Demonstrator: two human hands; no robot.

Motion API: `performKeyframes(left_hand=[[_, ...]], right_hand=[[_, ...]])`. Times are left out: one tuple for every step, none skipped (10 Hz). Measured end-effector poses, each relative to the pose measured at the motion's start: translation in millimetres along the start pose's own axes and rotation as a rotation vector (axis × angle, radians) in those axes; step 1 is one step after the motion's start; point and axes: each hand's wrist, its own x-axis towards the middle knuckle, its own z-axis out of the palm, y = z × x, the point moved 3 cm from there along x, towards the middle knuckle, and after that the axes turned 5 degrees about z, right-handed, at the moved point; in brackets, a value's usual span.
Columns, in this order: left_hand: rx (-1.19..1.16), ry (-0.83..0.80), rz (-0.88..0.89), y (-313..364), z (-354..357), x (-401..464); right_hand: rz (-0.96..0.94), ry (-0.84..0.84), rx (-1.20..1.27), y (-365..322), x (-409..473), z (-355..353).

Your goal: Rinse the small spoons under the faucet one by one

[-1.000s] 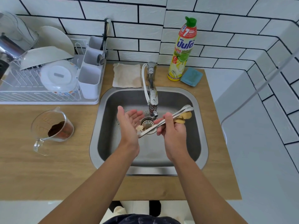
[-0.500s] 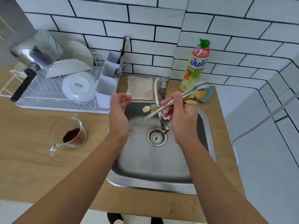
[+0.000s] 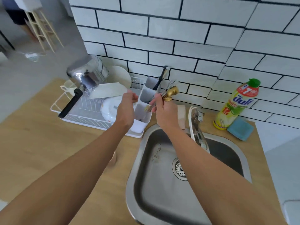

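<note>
Two bare hands hover above the white cutlery caddy at the near end of the dish rack. The right hand has its fingers curled round a bundle of small spoons, silver and gold, tilted with the bowls uppermost. The left hand holds nothing, its fingers loosely bent. Well apart to the right, the faucet leans over the steel sink, set in the wooden table; a detergent bottle stands behind.
</note>
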Motion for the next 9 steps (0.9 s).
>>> performKeyframes(left_hand=[[0.055,-0.038,-0.035,-15.0,4.8,13.4],[0.101,-0.066,-0.058,-27.2,8.4,20.6],[0.138,-0.067,-0.001,-33.5,8.8,23.9],[0.182,-0.091,0.066,-38.0,7.8,23.6],[0.209,-0.115,0.078,-38.7,7.5,21.7],[0.234,-0.147,0.088,-35.6,8.0,19.5],[0.278,-0.172,0.097,-32.1,6.7,17.8],[0.308,-0.183,0.123,-23.6,7.6,9.6],[0.285,-0.149,0.142,-19.6,6.9,0.9]], right_hand=[[0.053,-0.051,-0.035,21.9,12.8,15.5],[0.138,-0.121,-0.098,44.6,14.5,25.4],[0.125,-0.118,-0.128,58.9,12.4,27.5],[0.175,-0.076,-0.043,66.0,5.0,29.5],[0.228,-0.093,-0.046,71.0,1.6,37.1],[0.249,-0.166,-0.07,70.8,3.0,39.3],[0.253,-0.244,-0.103,70.0,2.9,33.8],[0.265,-0.238,-0.026,64.0,-4.1,20.8],[0.31,-0.092,0.135,51.9,-8.0,-2.8]])
